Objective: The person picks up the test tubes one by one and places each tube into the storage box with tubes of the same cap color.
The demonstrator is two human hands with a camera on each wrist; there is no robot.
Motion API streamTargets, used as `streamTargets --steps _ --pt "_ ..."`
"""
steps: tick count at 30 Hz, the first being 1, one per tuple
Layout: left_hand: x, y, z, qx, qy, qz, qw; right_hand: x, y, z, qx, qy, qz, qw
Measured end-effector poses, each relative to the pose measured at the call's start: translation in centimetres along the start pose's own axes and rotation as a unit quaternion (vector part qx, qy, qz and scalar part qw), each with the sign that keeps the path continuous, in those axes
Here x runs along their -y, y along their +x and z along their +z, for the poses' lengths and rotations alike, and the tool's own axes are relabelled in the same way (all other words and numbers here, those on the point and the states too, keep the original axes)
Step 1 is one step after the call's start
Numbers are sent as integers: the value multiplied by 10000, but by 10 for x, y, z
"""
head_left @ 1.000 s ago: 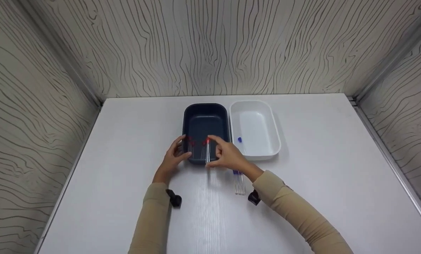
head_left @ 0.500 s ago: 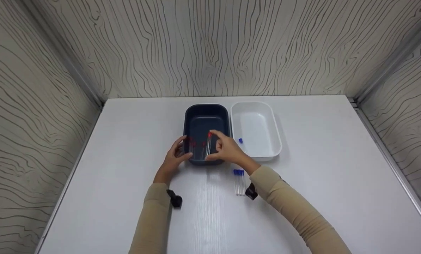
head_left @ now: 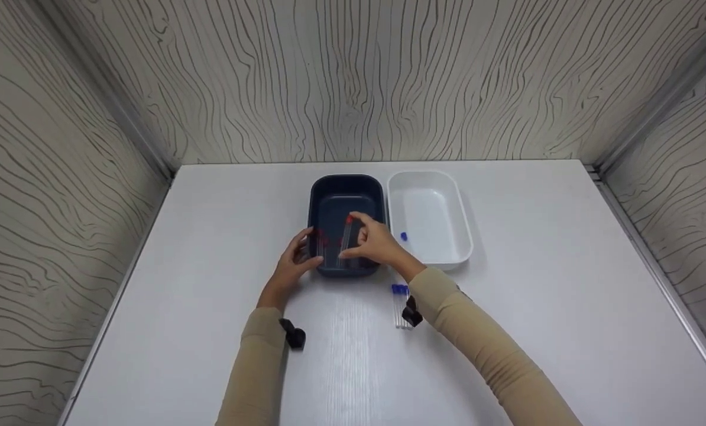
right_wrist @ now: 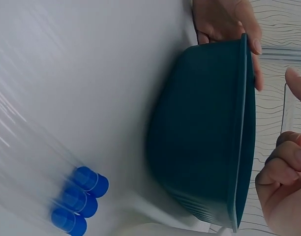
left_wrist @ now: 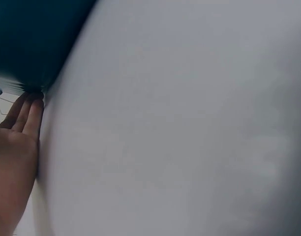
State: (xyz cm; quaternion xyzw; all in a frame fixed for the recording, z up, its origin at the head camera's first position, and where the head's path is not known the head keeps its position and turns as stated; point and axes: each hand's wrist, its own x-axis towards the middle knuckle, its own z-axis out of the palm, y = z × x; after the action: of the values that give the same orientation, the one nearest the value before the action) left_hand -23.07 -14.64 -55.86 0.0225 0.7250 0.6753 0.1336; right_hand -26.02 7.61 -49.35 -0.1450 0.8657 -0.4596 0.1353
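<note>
Head view puts the work mid-worktop (head_left: 211, 236), where a dark tray (head_left: 347, 188) sits with a white tray (head_left: 469, 234) close by at its 3 o'clock; I can't tell whether their rims touch. Over the dark tray, towards 6 o'clock, the right hand (head_left: 378, 241) holds a clear red-capped tube (head_left: 345, 236), its grip clamped on both ends: a fingertip on the cap, roughly at 12 o'clock, the thumb at the bottom. Spanned that way, I'd guess, the slim tube can't roll; the right wrist view shows it above the rim. At the tray's 8 o'clock, the left hand (head_left: 288, 269) has its grip closed on the wall, fingers outside and thumb over the rim, probably to stop any sliding. Other red-capped tubes (head_left: 324, 242) lie inside. Blue seems set apart by colour: three blue-capped tubes (head_left: 400, 289) lie side by side at the dark tray's 5 o'clock, caps aligned, perhaps for easy picking, and one blue cap (head_left: 404, 236) shows at the white tray's 8 o'clock, its body too faint to make out.
</note>
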Motion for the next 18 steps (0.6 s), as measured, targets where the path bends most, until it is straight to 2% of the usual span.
streamTargets --steps 5,9,18 --pt "12 7 0 -67 15 182 9998 -2 5 6 -49 -228 93 9997" --pt "22 12 -1 -240 35 132 9996 -3 7 11 -82 -146 185 9997" --pt "22 12 -2 -255 105 101 9996 -6 10 22 3 -170 370 9992"
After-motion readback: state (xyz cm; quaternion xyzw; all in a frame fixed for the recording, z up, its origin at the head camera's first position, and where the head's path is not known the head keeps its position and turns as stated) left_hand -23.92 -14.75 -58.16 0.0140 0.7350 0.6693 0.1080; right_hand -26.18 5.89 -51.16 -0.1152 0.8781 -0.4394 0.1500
